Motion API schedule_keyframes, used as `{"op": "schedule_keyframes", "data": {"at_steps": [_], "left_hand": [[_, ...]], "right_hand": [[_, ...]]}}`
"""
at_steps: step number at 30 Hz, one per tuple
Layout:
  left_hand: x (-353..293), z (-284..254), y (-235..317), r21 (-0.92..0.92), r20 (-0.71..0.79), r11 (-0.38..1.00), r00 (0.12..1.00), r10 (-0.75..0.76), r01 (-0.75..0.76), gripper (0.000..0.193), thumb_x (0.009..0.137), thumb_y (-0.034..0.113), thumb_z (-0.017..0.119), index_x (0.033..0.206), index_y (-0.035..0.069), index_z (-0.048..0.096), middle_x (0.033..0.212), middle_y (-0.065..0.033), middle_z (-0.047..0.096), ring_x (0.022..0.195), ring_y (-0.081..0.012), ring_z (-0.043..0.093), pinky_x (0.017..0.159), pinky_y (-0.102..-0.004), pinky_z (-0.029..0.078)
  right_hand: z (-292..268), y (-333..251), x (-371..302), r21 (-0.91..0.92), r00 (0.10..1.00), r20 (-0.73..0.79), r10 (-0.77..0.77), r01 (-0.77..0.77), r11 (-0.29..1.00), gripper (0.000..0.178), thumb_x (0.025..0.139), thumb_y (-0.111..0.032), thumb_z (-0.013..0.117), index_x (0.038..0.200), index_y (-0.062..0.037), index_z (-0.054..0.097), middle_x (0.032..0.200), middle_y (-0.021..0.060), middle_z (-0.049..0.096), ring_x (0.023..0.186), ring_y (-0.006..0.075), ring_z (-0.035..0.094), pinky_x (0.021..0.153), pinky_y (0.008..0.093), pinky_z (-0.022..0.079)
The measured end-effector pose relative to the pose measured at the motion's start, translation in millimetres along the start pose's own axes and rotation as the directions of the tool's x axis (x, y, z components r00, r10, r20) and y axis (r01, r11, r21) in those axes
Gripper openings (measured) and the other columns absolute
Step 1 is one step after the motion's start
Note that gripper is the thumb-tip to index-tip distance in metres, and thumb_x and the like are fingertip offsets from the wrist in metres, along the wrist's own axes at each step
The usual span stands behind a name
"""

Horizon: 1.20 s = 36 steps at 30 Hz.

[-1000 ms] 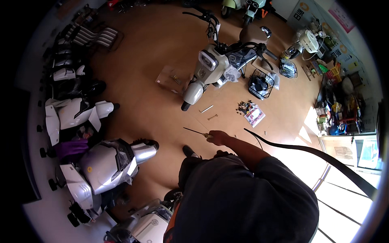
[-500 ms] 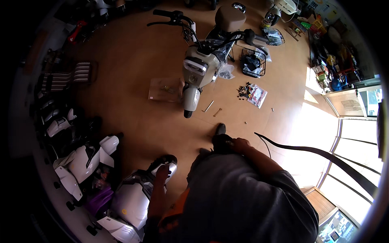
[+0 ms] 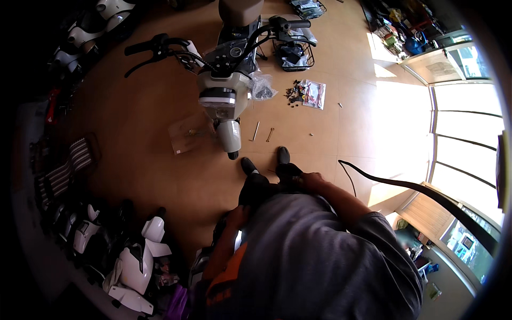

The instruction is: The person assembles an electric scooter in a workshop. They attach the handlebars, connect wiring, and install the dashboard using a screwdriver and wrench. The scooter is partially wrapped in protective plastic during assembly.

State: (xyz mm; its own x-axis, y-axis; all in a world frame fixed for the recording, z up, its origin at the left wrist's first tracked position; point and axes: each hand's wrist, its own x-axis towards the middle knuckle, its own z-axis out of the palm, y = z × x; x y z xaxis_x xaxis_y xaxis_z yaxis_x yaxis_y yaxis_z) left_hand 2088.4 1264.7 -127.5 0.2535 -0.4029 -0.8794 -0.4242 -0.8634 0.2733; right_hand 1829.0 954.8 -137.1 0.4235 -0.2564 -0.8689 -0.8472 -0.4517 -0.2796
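While the person's grey shirt (image 3: 314,250) fills the lower middle of the view, the left hand (image 3: 238,216) hangs low beside the left hip, its fingers too dark to tell how far they are bent or whether they have hold of anything. The right hand (image 3: 311,181) is at the front of the right thigh, back upward; its fingers are mostly hidden, so its grip and contents cannot be told either. A black strap (image 3: 405,184) curves in from the right edge. Just past the two dark shoes (image 3: 283,155), an L-shaped metal rod (image 3: 256,131) and a small wrench (image 3: 270,134) lie side by side, apart, on the brown floor (image 3: 325,176). Beyond the shoes and slightly left, a beige scooter (image 3: 210,82) stands facing the person, front wheel nearest, with clear plastic wrap (image 3: 262,87) at its side. A clear bag (image 3: 184,137) lies left of that wheel. To the scooter's right, small black parts (image 3: 294,95) are scattered against a printed packet (image 3: 314,94); farther off sits a black wire basket (image 3: 294,56) with things inside.
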Motion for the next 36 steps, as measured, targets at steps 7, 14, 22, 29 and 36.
{"op": "schedule_keyframes", "data": {"at_steps": [7, 14, 22, 29, 36], "left_hand": [[22, -63, -4, 0.146, 0.073, 0.982, 0.991, 0.113, -0.123, 0.056, 0.104, 0.055, 0.049, 0.104, 0.004, 0.072, 0.111, -0.0272, 0.072, 0.109, -0.0465, 0.068, 0.094, -0.0549, 0.053], [41, -79, -2, 0.142, 0.189, 0.967, 0.965, 0.184, -0.212, 0.050, 0.103, 0.051, 0.054, 0.103, 0.004, 0.073, 0.107, -0.0249, 0.073, 0.102, -0.0435, 0.071, 0.090, -0.0524, 0.054], [3, -95, 102, -0.138, 0.598, 0.980, 0.777, 0.196, -0.141, 0.031, 0.101, 0.030, 0.062, 0.104, 0.001, 0.073, 0.103, -0.0212, 0.074, 0.095, -0.0382, 0.071, 0.086, -0.0470, 0.054], [72, -19, 164, 0.090, 0.616, 0.928, 0.752, 0.234, -0.362, 0.038, 0.101, 0.037, 0.063, 0.105, 0.001, 0.071, 0.111, -0.0229, 0.073, 0.106, -0.0414, 0.070, 0.092, -0.0491, 0.054], [220, -19, 189, 0.249, 0.056, 0.914, 0.947, 0.316, -0.320, 0.033, 0.097, 0.035, 0.069, 0.114, 0.007, 0.065, 0.120, -0.0192, 0.069, 0.112, -0.0408, 0.066, 0.096, -0.0503, 0.053]], "right_hand": [[26, -23, -35, 0.267, 0.984, -0.038, 0.175, -0.158, 0.951, 0.050, 0.096, -0.047, 0.062, 0.128, -0.0095, 0.068, 0.118, 0.0218, 0.075, 0.116, 0.0397, 0.070, 0.103, 0.0484, 0.053], [-21, -28, -90, 0.294, 0.987, 0.150, 0.059, -0.101, 0.951, 0.044, 0.102, -0.036, 0.059, 0.134, -0.0067, 0.066, 0.125, 0.0238, 0.072, 0.122, 0.0385, 0.067, 0.105, 0.0457, 0.052], [-57, 51, -103, 0.512, 0.949, 0.228, -0.218, 0.074, 0.856, 0.039, 0.105, -0.028, 0.058, 0.137, -0.0067, 0.065, 0.127, 0.0194, 0.072, 0.120, 0.0277, 0.068, 0.105, 0.0396, 0.051], [-144, 99, 13, 0.692, 0.934, 0.320, -0.158, -0.116, 0.713, 0.047, 0.102, -0.042, 0.065, 0.136, -0.0097, 0.061, 0.109, 0.0135, 0.074, 0.094, 0.0234, 0.071, 0.088, 0.0435, 0.057], [-46, 150, 267, 0.599, 0.908, -0.408, 0.098, 0.185, 0.779, 0.040, 0.097, -0.036, 0.065, 0.126, -0.0091, 0.060, 0.116, 0.0197, 0.071, 0.108, 0.0421, 0.068, 0.095, 0.0479, 0.054]]}}
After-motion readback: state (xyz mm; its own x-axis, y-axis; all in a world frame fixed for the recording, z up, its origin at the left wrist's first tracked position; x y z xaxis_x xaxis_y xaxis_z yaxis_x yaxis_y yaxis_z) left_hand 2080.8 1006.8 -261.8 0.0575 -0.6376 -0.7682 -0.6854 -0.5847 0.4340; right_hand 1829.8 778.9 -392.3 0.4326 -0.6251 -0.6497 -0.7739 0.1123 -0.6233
